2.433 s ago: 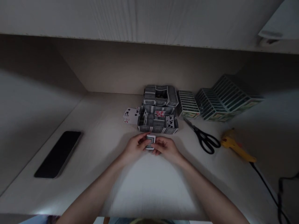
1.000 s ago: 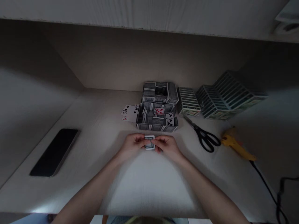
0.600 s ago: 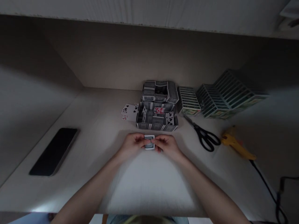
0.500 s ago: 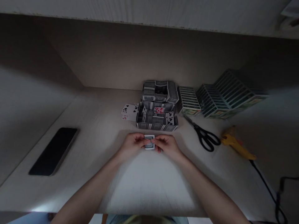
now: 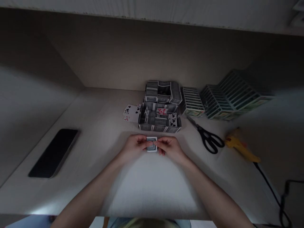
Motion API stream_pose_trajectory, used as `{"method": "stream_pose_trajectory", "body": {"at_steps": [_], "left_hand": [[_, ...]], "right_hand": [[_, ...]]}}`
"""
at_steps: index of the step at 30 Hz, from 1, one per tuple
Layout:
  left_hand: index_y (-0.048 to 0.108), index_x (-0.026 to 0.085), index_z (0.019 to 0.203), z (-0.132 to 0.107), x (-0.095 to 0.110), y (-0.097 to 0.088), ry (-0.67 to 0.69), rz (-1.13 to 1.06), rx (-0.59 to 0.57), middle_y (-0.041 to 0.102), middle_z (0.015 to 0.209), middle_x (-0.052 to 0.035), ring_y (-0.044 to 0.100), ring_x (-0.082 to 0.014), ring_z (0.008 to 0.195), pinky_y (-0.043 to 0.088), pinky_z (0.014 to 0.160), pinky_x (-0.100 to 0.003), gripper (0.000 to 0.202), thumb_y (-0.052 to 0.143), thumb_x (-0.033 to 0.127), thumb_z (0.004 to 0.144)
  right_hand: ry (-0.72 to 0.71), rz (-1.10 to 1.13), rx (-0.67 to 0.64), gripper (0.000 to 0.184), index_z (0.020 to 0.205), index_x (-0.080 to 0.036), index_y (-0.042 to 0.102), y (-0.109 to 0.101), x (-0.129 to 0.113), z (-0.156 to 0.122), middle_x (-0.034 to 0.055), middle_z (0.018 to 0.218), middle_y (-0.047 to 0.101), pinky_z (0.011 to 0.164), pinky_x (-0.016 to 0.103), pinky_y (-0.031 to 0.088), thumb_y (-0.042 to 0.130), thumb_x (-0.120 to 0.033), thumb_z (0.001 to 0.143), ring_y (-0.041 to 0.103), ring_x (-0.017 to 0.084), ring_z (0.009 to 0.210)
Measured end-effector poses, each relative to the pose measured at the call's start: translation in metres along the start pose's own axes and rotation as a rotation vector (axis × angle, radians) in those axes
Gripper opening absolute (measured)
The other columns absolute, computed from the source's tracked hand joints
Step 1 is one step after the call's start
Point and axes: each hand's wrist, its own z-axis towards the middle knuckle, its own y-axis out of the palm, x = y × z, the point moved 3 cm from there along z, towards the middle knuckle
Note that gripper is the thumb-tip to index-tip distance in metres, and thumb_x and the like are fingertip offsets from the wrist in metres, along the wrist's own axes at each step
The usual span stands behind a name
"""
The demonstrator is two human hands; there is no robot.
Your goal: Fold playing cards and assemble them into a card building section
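Note:
Between my two hands is a playing card (image 5: 151, 148), its patterned back facing up; whether it is one card or several I cannot tell. My left hand (image 5: 135, 145) pinches its left side, and my right hand (image 5: 171, 147) pinches the right side, both thumbs lying on top. Just beyond my fingers stands an open box made of playing cards (image 5: 159, 128), with a few cards inside showing red and black faces. Loose playing cards (image 5: 132, 113) lie face up against the box's left side.
Behind the open box stands another card-built box (image 5: 152, 91) with an opening. Rows of stacked card packs (image 5: 192, 98) are to its right. Black-handled scissors (image 5: 209, 139) and a yellow glue gun (image 5: 242, 148) with a cord lie at right. A phone (image 5: 54, 153) rests at left.
The view has shifted very slightly. Both hands keep the same pinch on the playing card, with no other visible movement.

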Motion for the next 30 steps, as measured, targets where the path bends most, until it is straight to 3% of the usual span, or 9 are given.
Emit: {"method": "stream_pose_trajectory", "body": {"at_steps": [17, 30], "left_hand": [[0.053, 0.013, 0.058, -0.0020, 0.0014, -0.0015, 0.010, 0.078, 0.012, 0.046, 0.052, 0.0037, 0.040, -0.0068, 0.050, 0.029, 0.046, -0.019, 0.028, 0.059, 0.038, 0.067], [0.045, 0.014, 0.054, 0.0001, 0.0001, -0.0004, -0.008, 0.027, 0.043, 0.041, 0.050, 0.0060, 0.036, -0.0058, 0.048, 0.026, 0.045, -0.018, 0.030, 0.065, 0.037, 0.059]], "right_hand": [[-0.026, -0.022, 0.015, 0.031, 0.062, -0.014, 0.061, 0.0001, 0.0013, -0.0015, -0.0035, 0.041, 0.053, 0.034, 0.018, 0.028, 0.061, -0.045, 0.067, 0.037, 0.005, 0.033], [-0.038, -0.013, 0.002, 0.030, 0.062, -0.014, 0.060, 0.0010, 0.0032, -0.0010, -0.0027, 0.043, 0.054, 0.037, 0.019, 0.030, 0.061, -0.044, 0.068, 0.039, 0.006, 0.035]]}}
